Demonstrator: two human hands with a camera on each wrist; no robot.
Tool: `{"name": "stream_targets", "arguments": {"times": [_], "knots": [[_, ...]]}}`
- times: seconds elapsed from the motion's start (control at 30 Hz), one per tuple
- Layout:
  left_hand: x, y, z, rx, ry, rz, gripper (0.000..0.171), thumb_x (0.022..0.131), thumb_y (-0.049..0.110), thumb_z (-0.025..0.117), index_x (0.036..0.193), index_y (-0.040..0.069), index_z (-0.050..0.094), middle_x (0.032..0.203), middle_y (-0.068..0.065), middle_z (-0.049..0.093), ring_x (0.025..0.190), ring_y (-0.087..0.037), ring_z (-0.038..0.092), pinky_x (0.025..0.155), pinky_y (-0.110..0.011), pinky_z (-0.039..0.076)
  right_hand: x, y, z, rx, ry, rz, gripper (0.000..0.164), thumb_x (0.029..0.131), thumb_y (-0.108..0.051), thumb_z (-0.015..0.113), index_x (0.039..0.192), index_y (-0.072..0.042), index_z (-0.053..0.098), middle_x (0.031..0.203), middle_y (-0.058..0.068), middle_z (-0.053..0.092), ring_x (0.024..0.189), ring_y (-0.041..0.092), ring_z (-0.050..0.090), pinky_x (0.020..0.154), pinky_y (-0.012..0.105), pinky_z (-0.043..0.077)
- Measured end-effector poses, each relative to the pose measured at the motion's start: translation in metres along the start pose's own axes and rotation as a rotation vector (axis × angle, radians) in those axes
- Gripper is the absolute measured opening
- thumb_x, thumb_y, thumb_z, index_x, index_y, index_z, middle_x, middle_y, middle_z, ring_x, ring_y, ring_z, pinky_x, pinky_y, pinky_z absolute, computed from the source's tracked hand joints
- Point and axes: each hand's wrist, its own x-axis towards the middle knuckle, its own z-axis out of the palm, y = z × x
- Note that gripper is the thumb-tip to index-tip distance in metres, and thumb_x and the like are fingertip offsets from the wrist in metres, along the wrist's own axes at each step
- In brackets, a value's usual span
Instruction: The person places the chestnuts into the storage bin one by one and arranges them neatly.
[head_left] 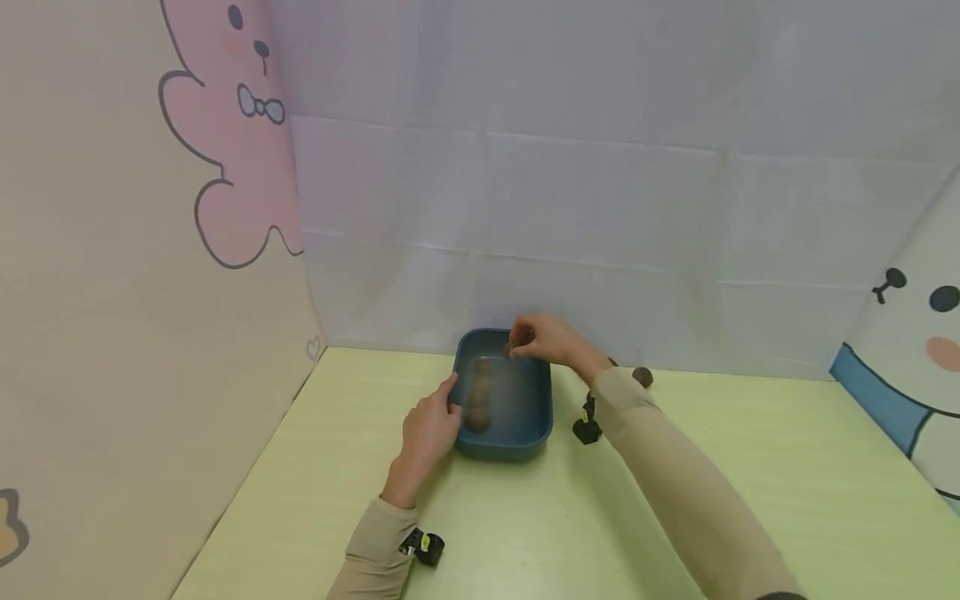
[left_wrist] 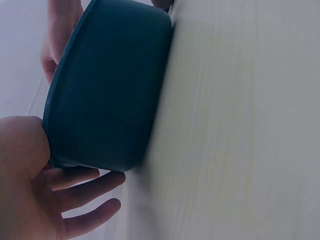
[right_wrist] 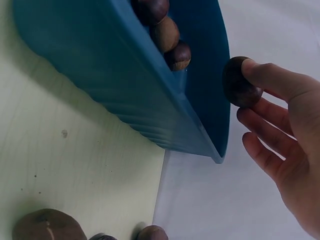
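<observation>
A blue plastic bin (head_left: pixel 501 452) stands on the table, with several brown chestnuts (right_wrist: pixel 166 35) in a row along its left side. My left hand (head_left: pixel 431 425) holds the bin's left wall, the thumb at the rim and the other fingers along the outside; the left wrist view shows some of those fingers (left_wrist: pixel 92 220) spread apart from the wall. Over the far right part of the bin, my right hand (head_left: pixel 551 340) pinches one dark chestnut (right_wrist: pixel 239 82) between thumb and fingers. It is at rim height or a little above.
More brown chestnuts lie on the table right of the bin, one round chestnut (head_left: pixel 642 377) partly behind the right sleeve. A larger brown lump (right_wrist: pixel 47 226) lies near them. The white back wall (head_left: pixel 510 208) rises close behind the bin. Small cameras sit on both wrists.
</observation>
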Motion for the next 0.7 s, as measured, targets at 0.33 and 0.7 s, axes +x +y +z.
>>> {"name": "stream_targets", "arguments": {"times": [0.33,0.7], "knots": [[0.001,0.001,0.000,-0.015,-0.017,-0.003,0.060,0.089,0.009,0.051,0.149,0.017,0.049,0.046,0.004,0.033,0.045,-0.011,0.017,0.043,-0.026,0.014,0.019,0.003,0.007,-0.055,-0.058,-0.019,0.024,0.082,-0.020,0.079,0.099,-0.006,0.070,0.096,0.009,0.072,0.090,0.024,0.066,0.084,0.040,0.052],[0.001,0.004,0.000,-0.013,-0.024,-0.014,0.060,0.089,0.011,0.050,0.149,0.017,0.048,0.047,0.003,0.033,0.046,-0.011,0.018,0.043,-0.027,0.016,0.028,0.013,0.021,-0.170,-0.145,-0.045,0.018,0.082,-0.018,0.080,0.092,-0.008,0.069,0.091,0.006,0.069,0.085,0.019,0.064,0.080,0.035,0.052]]}}
